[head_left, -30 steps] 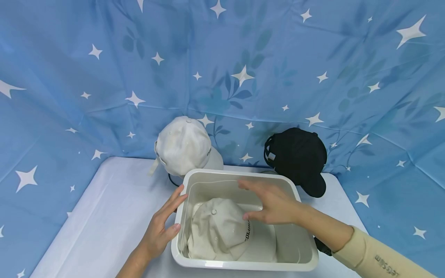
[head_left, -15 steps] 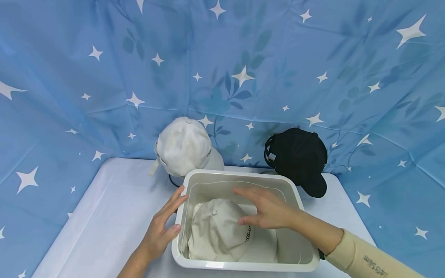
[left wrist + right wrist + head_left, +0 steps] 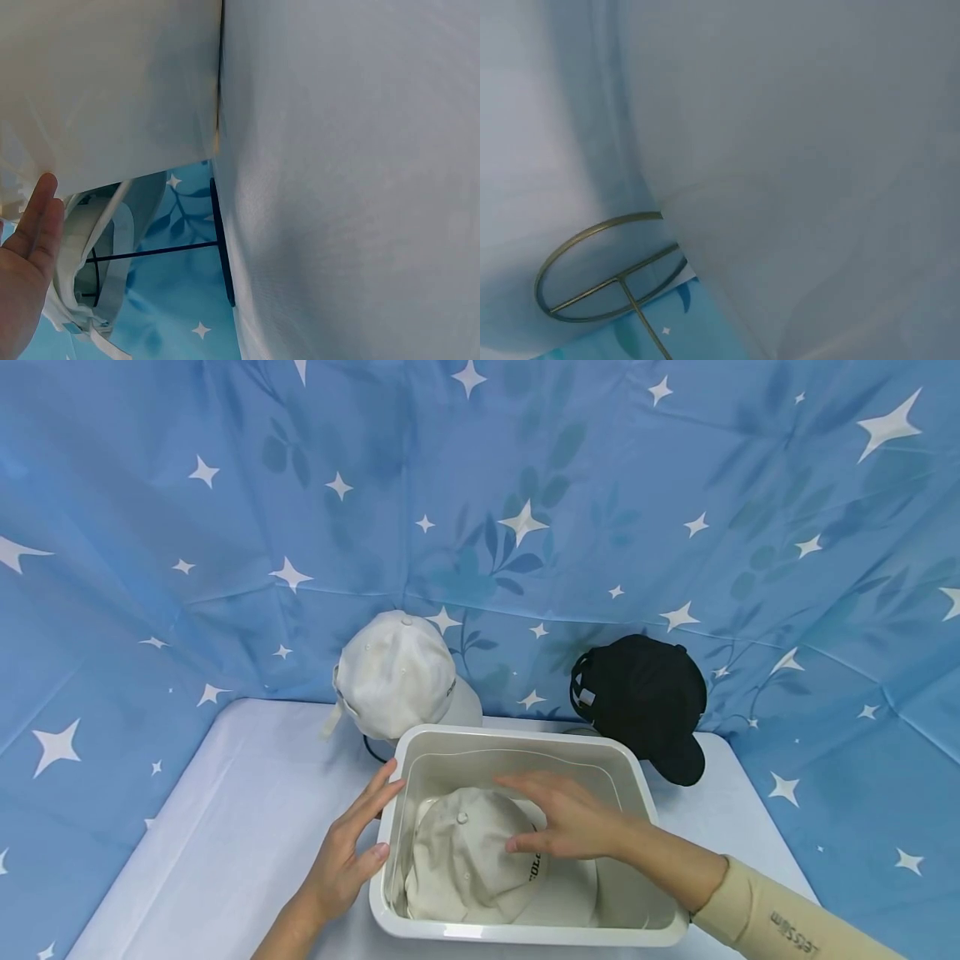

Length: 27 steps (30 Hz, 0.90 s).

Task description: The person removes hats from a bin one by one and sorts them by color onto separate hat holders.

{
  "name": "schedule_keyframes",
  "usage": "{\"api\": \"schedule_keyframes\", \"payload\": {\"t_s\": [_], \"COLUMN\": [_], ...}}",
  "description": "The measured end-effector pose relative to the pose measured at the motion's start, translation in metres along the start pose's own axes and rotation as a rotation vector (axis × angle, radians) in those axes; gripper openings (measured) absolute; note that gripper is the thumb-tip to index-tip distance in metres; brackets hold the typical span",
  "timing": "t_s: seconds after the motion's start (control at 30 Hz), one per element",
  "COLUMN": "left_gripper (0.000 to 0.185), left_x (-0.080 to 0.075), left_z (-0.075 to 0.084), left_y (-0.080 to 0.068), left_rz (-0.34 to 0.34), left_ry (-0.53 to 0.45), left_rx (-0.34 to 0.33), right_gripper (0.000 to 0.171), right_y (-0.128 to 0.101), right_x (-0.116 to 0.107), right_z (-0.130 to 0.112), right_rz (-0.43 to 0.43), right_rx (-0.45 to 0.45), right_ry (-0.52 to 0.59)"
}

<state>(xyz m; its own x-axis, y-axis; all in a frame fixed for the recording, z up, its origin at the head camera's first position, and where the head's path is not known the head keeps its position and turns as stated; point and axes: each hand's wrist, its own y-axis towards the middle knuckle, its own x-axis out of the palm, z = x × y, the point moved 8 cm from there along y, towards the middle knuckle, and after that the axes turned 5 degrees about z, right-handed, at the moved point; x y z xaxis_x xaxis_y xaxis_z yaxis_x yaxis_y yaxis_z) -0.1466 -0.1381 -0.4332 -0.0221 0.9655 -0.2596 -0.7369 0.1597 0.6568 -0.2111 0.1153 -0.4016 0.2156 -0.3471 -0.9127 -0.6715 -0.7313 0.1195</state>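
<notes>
The left hand (image 3: 341,852) lies against the outer left wall of a white plastic tub (image 3: 525,933), fingers straight and loosely spread up toward the rim, thumb resting on the wall near the near-left corner. It grips nothing; in the left wrist view only the fingertips (image 3: 34,232) show, flat beside the pale tub wall.

Inside the tub lies a cream baseball cap (image 3: 468,860), crown up with a small button on top, its brim pointing to the near right and dark lettering across the front panel. It fills most of the tub floor.

The right hand (image 3: 566,818) reaches into the tub from the right, in a cream sleeve (image 3: 780,927) with dark lettering. Its fingers are relaxed and spread just over the cap's right side, thumb close to the lettering; whether they touch the fabric cannot be told.

On the far side of the table (image 3: 225,827), a white cap (image 3: 393,677) stands far left of the tub and a black cap (image 3: 641,693) far right.
</notes>
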Motion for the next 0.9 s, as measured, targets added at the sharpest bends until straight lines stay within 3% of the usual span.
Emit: {"api": "schedule_keyframes", "payload": {"t_s": [0.3,0.9], "left_gripper": [0.064,0.063], "left_x": [0.000,0.001], "left_z": [0.000,-0.001], "left_y": [0.000,0.000], "left_rz": [0.001,-0.002], "left_ry": [0.003,-0.017], "left_rx": [-0.007,-0.015], "right_gripper": [0.080,0.064], "right_y": [0.000,0.001], "right_x": [0.009,0.027], "right_z": [-0.002,-0.003], "right_rz": [-0.034,-0.113], "right_rx": [-0.003,-0.041], "right_ry": [0.042,-0.022]}}
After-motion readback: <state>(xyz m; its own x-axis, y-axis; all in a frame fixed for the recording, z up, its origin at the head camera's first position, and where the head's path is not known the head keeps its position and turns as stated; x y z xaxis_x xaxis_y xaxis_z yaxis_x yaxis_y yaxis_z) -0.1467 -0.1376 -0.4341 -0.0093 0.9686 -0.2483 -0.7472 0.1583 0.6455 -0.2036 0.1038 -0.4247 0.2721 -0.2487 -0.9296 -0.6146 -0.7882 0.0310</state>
